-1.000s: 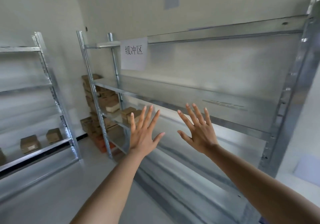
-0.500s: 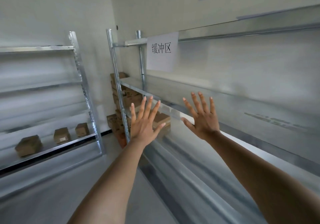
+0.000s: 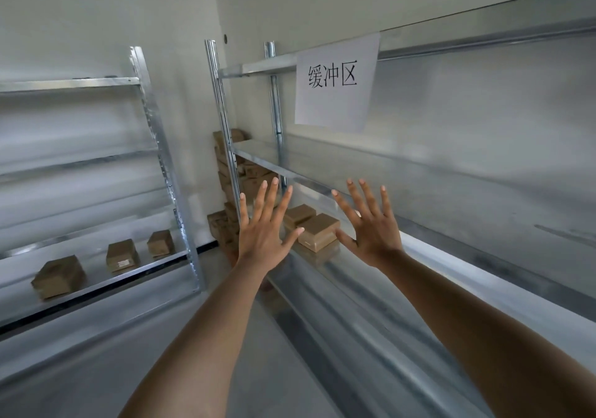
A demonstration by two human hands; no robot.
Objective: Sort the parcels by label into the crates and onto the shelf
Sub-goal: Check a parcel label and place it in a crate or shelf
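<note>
Step in hand: you are reaching, by my reading, for the parcels on the right shelf unit [image 3: 419, 191]; nothing is picked up yet.
Right shelf unit: galvanised steel, fills the right half of the frame; a paper sign [image 3: 337, 82] with three printed characters hangs from its upper rail. Read it before you place anything here.
Left shelf unit [image 3: 80, 166]: same steel, left third of the frame, three parcels on its lower board.
Stack of cartons [image 3: 230, 188]: brown, piled in the corner behind the right unit's upright, centre frame; partly hidden, count unclear.
Two parcels [image 3: 317, 229]: small flat brown cartons side by side on the right unit's board, centre frame, just behind and between your hands. Labels not visible from here, so turn each until you can read it before sorting.
Three parcels [image 3: 122, 254]: brown cartons, lower left, well apart; the middle one shows a pale label.
Left hand [image 3: 263, 233]: raised, palm forward, fingers spread and straight, holding nothing.
Right hand [image 3: 371, 230]: same, fingers splayed, empty; thumb near the closer carton, contact cannot be told.
Advice: take one carton at a time, both hands on its sides.
Crates: none in view.
</note>
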